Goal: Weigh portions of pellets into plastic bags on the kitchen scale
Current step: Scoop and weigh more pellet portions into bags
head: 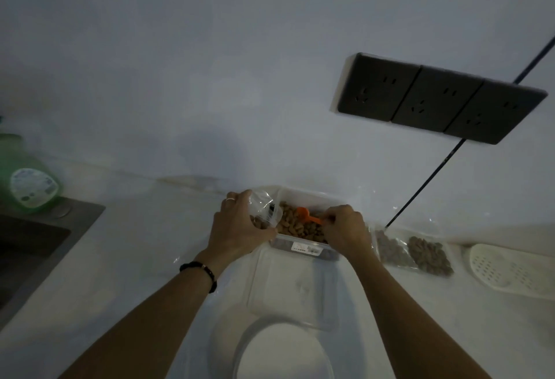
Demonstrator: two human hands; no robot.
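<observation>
Now, from the head view, the left hand (pixel 240 228) grips an open plastic bag (pixel 264 209) partly filled with pellets, just beside the clear tub (pixel 303 245) of pellets (pixel 297 225). The right hand (pixel 345 228) pinches the orange scoop (pixel 306 215) over the tub. Two filled bags (pixel 416 254) lie to the right.

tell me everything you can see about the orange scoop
The orange scoop looks like small, glossy plastic, with a rounded bowl at one end and a short flat handle. It lies tilted over the brown pellets inside the clear plastic container, bowl toward the left. The right hand pinches its handle, which the fingers partly hide. Whether the bowl holds pellets is unclear.
</observation>
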